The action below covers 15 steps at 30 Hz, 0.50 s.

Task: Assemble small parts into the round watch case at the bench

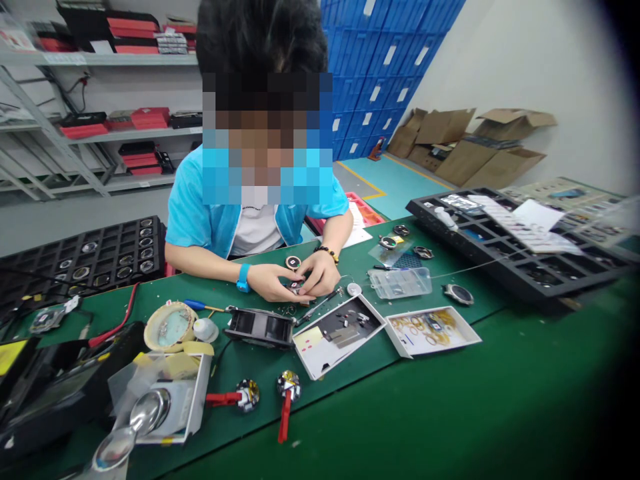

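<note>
Neither of my hands is in view. Across the green table sits a co-worker in a blue jacket, whose two hands are closed together over a small watch part. In front of those hands lie an open white box of small dark parts and a white box of yellow rings. Nearer to me, two round watch pieces rest on red-handled holders.
A black compartment tray stands at the right and another at the left. A clear plastic box, a watch case, a tape roll and a magnifier lie about. Cardboard boxes and blue crates stand behind.
</note>
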{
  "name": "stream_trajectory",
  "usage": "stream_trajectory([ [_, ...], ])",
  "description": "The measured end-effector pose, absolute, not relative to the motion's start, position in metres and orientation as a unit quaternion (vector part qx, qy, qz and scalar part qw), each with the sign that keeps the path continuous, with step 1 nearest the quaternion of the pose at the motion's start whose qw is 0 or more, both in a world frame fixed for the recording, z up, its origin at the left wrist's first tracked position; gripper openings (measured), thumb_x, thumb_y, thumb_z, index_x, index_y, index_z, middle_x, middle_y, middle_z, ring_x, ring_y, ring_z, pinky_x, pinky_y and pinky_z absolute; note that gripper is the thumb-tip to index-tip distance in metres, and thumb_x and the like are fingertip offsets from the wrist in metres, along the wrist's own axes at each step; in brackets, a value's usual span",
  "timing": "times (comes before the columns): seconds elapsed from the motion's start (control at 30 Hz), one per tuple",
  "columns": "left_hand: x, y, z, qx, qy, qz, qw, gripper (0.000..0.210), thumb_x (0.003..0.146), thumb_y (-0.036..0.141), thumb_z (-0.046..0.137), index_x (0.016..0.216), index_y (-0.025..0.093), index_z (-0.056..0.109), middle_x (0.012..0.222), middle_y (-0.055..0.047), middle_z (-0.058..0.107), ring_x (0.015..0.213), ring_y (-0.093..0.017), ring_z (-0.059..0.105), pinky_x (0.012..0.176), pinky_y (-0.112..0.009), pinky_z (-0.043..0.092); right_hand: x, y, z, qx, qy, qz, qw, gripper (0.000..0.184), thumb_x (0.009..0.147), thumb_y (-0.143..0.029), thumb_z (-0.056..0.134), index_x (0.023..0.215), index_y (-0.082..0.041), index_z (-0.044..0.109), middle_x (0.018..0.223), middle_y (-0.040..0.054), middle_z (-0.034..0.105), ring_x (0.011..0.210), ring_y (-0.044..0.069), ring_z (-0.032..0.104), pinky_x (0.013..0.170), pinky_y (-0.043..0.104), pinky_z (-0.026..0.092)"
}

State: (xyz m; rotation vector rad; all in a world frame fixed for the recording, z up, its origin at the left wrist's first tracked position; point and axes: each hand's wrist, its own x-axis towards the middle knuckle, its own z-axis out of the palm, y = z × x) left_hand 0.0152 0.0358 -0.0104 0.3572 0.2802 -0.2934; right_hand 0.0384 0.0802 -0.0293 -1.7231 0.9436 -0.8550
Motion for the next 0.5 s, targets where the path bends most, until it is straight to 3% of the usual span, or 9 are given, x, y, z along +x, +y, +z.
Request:
stream_trajectory([
  [0.2,0.009,0.032,-0.01,0.192,0.095,-0.142,0.966,0.042,0.097,0.033,0.056,0.122,0.0,0.066,0.127,-0.017,0.067,0.135,-0.009,0.055,0.112,-0.01,0.036,0.033,0.078,-0.03,-0.704,0.378,-0.352,0.488,0.051,0.106,-0.05,0.038,0.138,-0.011,0.049,0.116,0.0162,0.064,0.105,0.029,0.07,0.077,0.036,0.062],
  [0.3,0.006,0.025,-0.002,0.122,0.184,-0.133,0.966,0.045,0.097,0.03,0.05,0.13,0.002,0.062,0.121,-0.016,0.069,0.127,-0.009,0.062,0.107,-0.012,0.044,0.029,0.074,-0.029,-0.694,0.382,-0.358,0.494,0.052,0.106,-0.051,0.038,0.139,-0.012,0.05,0.118,0.0162,0.064,0.107,0.028,0.07,0.08,0.034,0.062],
  [0.5,0.007,0.02,-0.007,-0.059,0.244,-0.119,0.961,0.058,0.094,0.035,0.046,0.132,-0.008,0.052,0.118,-0.02,0.066,0.124,-0.012,0.063,0.101,-0.016,0.05,0.03,0.072,-0.029,-0.685,0.393,-0.346,0.507,0.062,0.105,-0.057,0.036,0.134,-0.004,0.05,0.113,0.0189,0.064,0.104,0.031,0.069,0.081,0.039,0.061],
])
